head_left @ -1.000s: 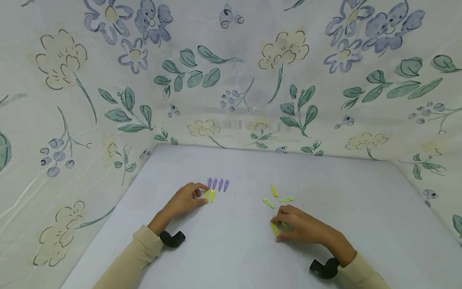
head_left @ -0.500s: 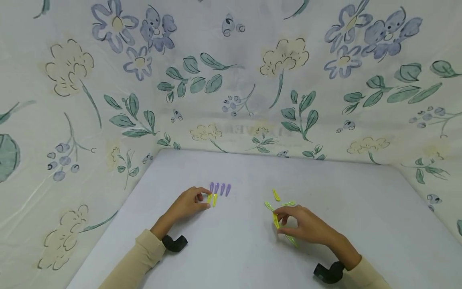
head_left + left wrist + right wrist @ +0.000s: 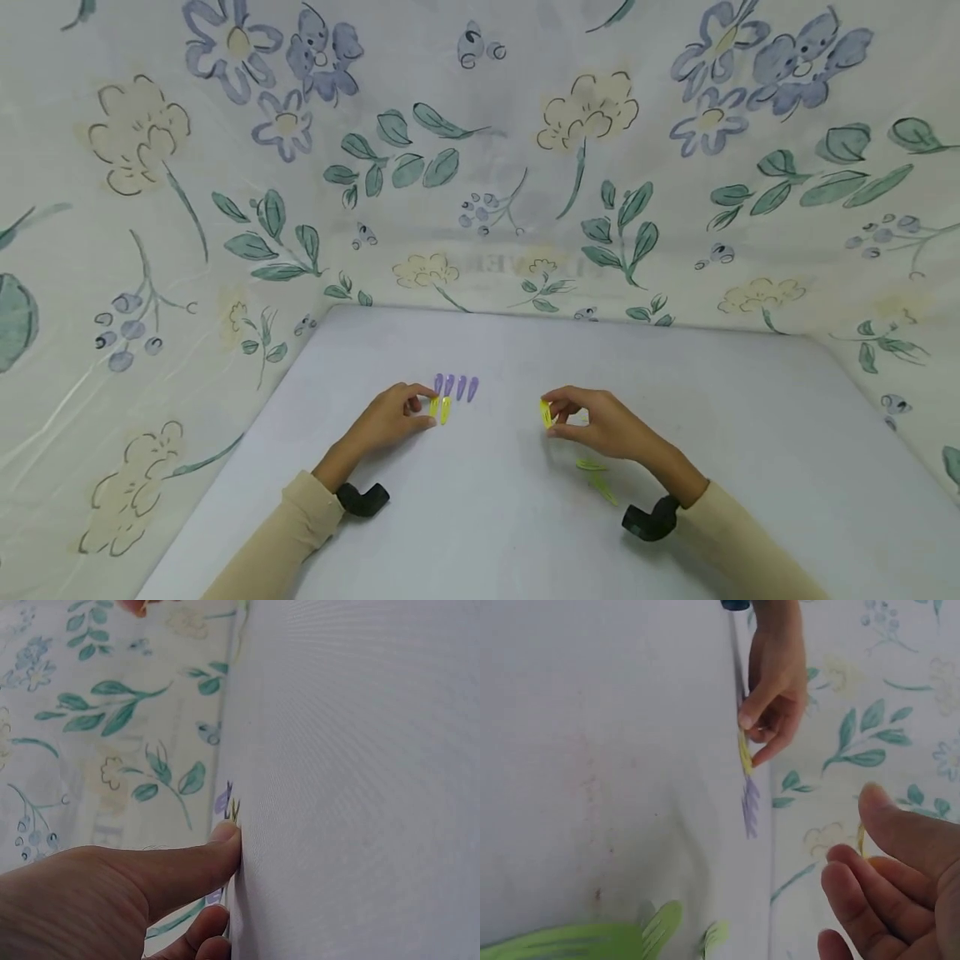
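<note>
My left hand point(image 3: 392, 414) rests on the table's left part, thumb and index finger at the two ends of a yellow snap hair clip point(image 3: 433, 407). Another yellow clip point(image 3: 446, 410) lies just right of it. Directly above them stands a row of several purple hair clips point(image 3: 461, 387). My right hand point(image 3: 603, 421) is raised over the table, pinching a yellow hair clip point(image 3: 546, 413) upright between thumb and index finger. In the right wrist view this clip point(image 3: 861, 840) shows as a thin edge, partly hidden by the fingers.
Below the right hand lie two light green hair clips, one nearly level point(image 3: 591, 465) and one slanted point(image 3: 602, 490). The right hand partly covers other clips behind it. The white table point(image 3: 480, 517) meets a flower-printed cloth point(image 3: 495, 167) at its back and sides.
My right hand has lifted the yellow clip off the table and carried it up and to the left, uncovering the green clips. The left hand has stayed at its yellow clip.
</note>
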Action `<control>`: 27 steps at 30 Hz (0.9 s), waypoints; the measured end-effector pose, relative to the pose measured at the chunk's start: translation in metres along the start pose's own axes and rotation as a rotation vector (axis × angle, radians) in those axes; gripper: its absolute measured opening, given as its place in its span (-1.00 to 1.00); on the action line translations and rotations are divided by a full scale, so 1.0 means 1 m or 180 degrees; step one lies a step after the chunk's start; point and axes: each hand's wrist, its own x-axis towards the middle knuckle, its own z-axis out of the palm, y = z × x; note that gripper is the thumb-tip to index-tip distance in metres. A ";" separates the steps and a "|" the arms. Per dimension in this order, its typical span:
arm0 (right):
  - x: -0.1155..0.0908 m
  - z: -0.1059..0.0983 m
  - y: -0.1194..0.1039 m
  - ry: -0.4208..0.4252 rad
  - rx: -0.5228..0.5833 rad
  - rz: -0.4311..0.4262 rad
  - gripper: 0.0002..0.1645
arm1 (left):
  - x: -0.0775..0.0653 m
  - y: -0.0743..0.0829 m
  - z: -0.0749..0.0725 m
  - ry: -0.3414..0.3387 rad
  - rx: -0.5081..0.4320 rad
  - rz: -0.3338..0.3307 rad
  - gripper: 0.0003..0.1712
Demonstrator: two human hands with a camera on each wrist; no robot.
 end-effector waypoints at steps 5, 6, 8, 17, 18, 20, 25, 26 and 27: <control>0.021 0.010 0.000 0.0026 0.0021 0.0151 -0.49 | -0.001 -0.002 0.001 -0.0042 0.0007 -0.0009 -0.51; 0.026 0.013 0.000 0.0042 0.0020 0.0168 -0.49 | -0.001 -0.002 0.001 -0.0039 0.0006 -0.0011 -0.51; 0.036 0.018 -0.002 0.0077 0.0039 0.0199 -0.50 | -0.001 -0.002 0.002 -0.0018 0.0001 -0.0008 -0.51; 0.073 0.045 -0.015 -0.0009 -0.0136 0.0190 -0.50 | -0.001 0.001 0.000 -0.0002 0.0039 -0.0039 -0.51; 0.077 0.049 -0.017 -0.0021 -0.0142 0.0235 -0.49 | -0.001 0.000 0.000 0.0002 0.0050 -0.0038 -0.51; 0.086 0.056 -0.020 -0.0036 -0.0134 0.0311 -0.48 | 0.000 -0.001 0.000 0.0009 0.0066 -0.0020 -0.51; 0.100 0.074 -0.024 -0.0100 -0.0072 0.0471 -0.47 | -0.002 0.000 -0.002 0.0013 0.0040 -0.0010 -0.52; 0.102 0.077 -0.024 -0.0103 -0.0066 0.0473 -0.47 | -0.002 0.001 -0.003 0.0014 0.0034 -0.0009 -0.52; 0.103 0.080 -0.024 -0.0102 -0.0043 0.0478 -0.47 | -0.003 0.002 -0.003 0.0014 0.0030 -0.0010 -0.52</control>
